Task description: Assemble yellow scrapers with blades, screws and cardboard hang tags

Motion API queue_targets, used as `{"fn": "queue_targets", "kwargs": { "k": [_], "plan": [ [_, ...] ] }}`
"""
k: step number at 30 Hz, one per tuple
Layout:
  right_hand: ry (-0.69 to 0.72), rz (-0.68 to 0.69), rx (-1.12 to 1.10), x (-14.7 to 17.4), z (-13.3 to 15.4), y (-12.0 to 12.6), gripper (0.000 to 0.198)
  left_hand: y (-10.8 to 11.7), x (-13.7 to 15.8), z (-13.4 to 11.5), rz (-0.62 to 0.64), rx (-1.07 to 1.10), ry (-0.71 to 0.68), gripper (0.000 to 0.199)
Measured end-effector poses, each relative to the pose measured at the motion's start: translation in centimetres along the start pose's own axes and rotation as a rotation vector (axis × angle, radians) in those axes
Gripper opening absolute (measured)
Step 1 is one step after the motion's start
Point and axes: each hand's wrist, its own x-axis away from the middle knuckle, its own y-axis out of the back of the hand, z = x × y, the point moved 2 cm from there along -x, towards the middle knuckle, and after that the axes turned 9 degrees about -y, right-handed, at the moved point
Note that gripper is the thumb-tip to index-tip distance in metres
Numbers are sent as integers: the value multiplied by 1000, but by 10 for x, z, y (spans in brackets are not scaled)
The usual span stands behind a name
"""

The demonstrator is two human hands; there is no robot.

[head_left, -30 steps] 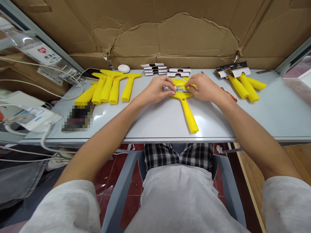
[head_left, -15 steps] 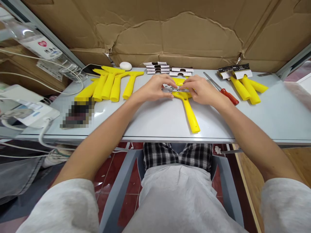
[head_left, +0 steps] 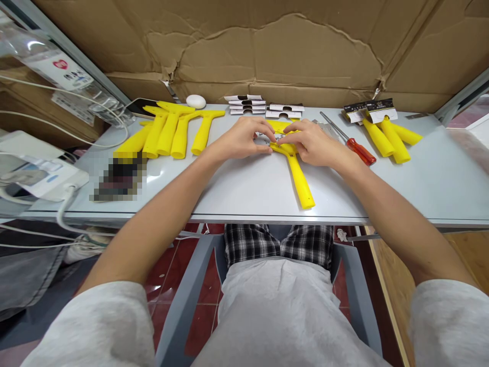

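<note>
A yellow T-shaped scraper [head_left: 300, 181] lies on the table in front of me, its round handle pointing toward my body. At its wide head is a pale strip with dark print [head_left: 263, 138], partly covered by fingers. My left hand [head_left: 246, 138] pinches the strip's left side between curled fingers and thumb. From the right, my right hand [head_left: 317, 143] grips the scraper's head, its index finger stretched over the strip. Another yellow piece [head_left: 278, 125] shows just behind the strip. How the strip is seated in the head is hidden.
Several yellow scrapers [head_left: 173, 130] stand clustered at left, near a blurred-out object [head_left: 120, 178]. Stacked folded cards [head_left: 247, 105] are at the back. A red-handled screwdriver [head_left: 359, 150] and carded yellow scrapers [head_left: 385, 137] lie at right. A water bottle [head_left: 61, 69] and cables are far left.
My right hand has shifted slightly left, with its fingertips further over the printed strip. My left hand stays almost where it was, and the scraper lies in nearly the same place.
</note>
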Motion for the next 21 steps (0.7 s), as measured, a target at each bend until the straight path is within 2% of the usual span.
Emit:
{"fn": "queue_targets", "kwargs": {
  "k": [10, 21],
  "plan": [
    [2, -13, 13, 0, -1, -2, 63, -4, 1, 8, -11, -7, -19, 25],
    [34, -62, 21, -2, -10, -5, 61, -3, 1, 3, 8, -16, -61, 23]
  ]
}}
